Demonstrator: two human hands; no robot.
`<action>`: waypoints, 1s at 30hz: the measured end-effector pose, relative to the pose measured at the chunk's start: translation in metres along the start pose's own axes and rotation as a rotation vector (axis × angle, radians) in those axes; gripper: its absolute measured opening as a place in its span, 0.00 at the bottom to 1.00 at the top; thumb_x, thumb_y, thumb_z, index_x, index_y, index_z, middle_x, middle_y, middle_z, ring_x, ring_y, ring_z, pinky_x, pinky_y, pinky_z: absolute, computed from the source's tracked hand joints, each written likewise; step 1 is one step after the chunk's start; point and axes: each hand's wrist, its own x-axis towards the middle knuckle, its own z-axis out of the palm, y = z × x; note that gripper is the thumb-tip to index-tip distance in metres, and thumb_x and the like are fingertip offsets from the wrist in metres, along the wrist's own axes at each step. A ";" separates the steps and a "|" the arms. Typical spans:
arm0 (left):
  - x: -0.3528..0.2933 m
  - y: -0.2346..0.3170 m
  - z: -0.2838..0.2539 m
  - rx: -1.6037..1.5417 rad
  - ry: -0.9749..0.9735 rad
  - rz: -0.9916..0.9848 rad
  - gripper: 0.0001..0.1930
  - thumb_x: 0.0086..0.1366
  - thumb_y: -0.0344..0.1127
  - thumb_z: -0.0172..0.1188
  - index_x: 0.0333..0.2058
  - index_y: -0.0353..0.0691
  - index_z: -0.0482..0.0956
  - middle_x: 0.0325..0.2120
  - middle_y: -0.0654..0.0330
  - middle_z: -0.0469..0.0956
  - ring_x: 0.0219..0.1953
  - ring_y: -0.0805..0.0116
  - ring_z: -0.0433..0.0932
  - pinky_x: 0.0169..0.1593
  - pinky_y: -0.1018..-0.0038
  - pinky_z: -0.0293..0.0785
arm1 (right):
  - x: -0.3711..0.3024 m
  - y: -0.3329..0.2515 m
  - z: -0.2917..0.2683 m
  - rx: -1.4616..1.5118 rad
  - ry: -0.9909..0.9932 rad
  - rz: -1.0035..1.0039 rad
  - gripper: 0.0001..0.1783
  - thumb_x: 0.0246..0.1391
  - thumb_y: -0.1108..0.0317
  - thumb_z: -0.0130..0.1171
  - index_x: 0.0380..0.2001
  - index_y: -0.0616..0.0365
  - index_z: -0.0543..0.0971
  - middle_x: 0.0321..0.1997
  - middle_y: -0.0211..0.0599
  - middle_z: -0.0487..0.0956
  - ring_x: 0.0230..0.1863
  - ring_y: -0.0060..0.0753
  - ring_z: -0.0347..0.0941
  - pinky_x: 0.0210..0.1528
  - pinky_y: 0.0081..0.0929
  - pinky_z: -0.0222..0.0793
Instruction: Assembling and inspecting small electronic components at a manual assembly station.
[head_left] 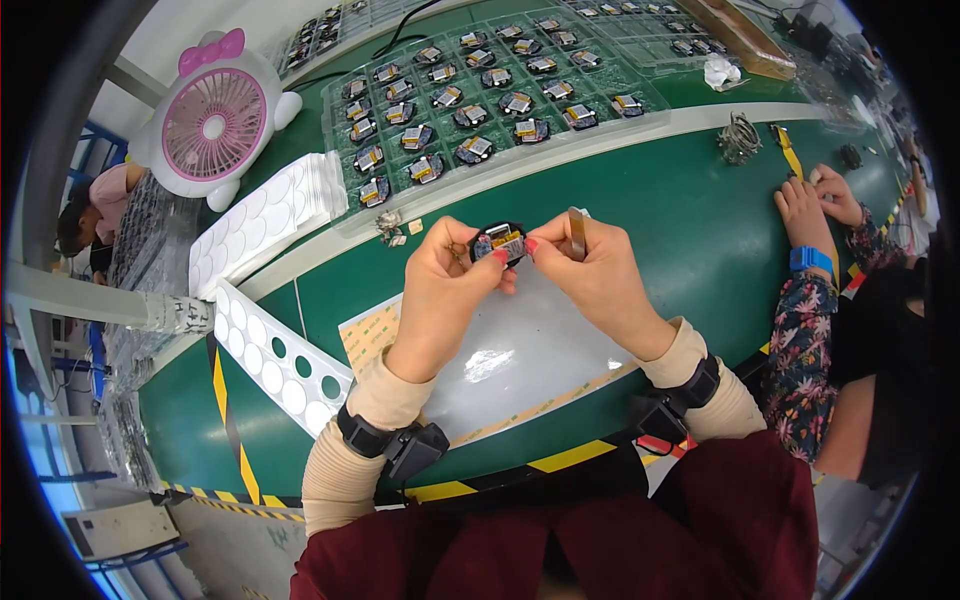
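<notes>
My left hand [440, 295] grips a small round black electronic module [500, 240] by its edge, thumb on top. Yellow and silver parts show on the module's face. At its right rim, the thumb and finger of my right hand [600, 285] are pinched together and touch it. A flat metal strip, seemingly tweezers [577, 233], is tucked in the right hand and points up. Whether a small piece lies between the right fingertips is hidden. Below both hands a shiny grey-white sheet [520, 350] with tan printed edges lies on the green table [680, 200].
Trays [510, 75] of similar modules fill the back. Left are a stack of round white stickers [265, 220], a partly used sticker strip [275, 350] and a pink-and-white fan [212, 125]. A metal cluster [739, 138] stands back right, near a co-worker's hands [808, 212].
</notes>
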 end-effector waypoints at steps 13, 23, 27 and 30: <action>-0.005 -0.012 0.006 0.250 0.026 0.221 0.09 0.53 0.19 0.53 0.29 0.34 0.62 0.27 0.58 0.74 0.28 0.76 0.75 0.30 0.81 0.74 | -0.003 0.003 0.005 -0.342 0.131 -0.363 0.05 0.42 0.80 0.55 0.20 0.65 0.70 0.17 0.26 0.67 0.17 0.10 0.59 0.16 0.14 0.54; 0.001 0.000 0.000 -0.238 0.028 -0.145 0.04 0.56 0.22 0.49 0.29 0.33 0.63 0.32 0.54 0.72 0.32 0.66 0.76 0.39 0.73 0.77 | -0.004 0.001 0.004 -0.426 0.092 -0.530 0.05 0.42 0.80 0.54 0.21 0.63 0.68 0.19 0.30 0.68 0.16 0.14 0.62 0.16 0.16 0.55; 0.004 -0.001 -0.009 -0.361 0.077 -0.190 0.05 0.58 0.24 0.48 0.33 0.32 0.64 0.33 0.54 0.72 0.35 0.64 0.76 0.41 0.72 0.76 | -0.007 -0.004 0.004 -0.383 -0.041 -0.569 0.05 0.43 0.80 0.54 0.22 0.62 0.68 0.19 0.31 0.68 0.16 0.15 0.62 0.17 0.15 0.55; 0.004 0.001 -0.009 -0.341 0.036 -0.150 0.08 0.58 0.24 0.48 0.38 0.32 0.66 0.34 0.56 0.72 0.36 0.65 0.75 0.41 0.73 0.76 | -0.007 -0.001 0.004 -0.352 -0.067 -0.498 0.05 0.46 0.79 0.53 0.21 0.62 0.68 0.18 0.30 0.67 0.16 0.14 0.61 0.17 0.15 0.54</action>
